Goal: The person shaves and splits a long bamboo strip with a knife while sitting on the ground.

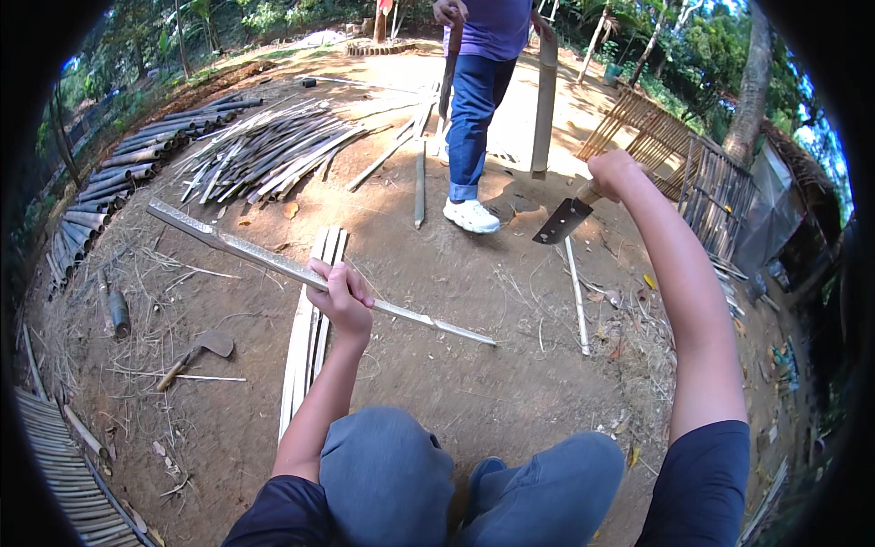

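My left hand (343,299) is closed around the middle of a long split bamboo strip (246,249). The strip slants from the upper left down to the right, off the ground. On the right, my right hand (616,175) is raised and wrapped round the wooden handle of a wide-bladed knife (562,222). Its dark blade has small holes and points down to the left, apart from the strip. Below my left hand, several pale bamboo strips (306,351) lie side by side on the dirt.
Ahead, a person (480,91) stands holding bamboo lengths. At the back left lie a heap of split bamboo (273,150) and a row of bamboo poles (128,169). A second blade tool (215,344) rests at left. Bamboo panels (656,137) stand at right.
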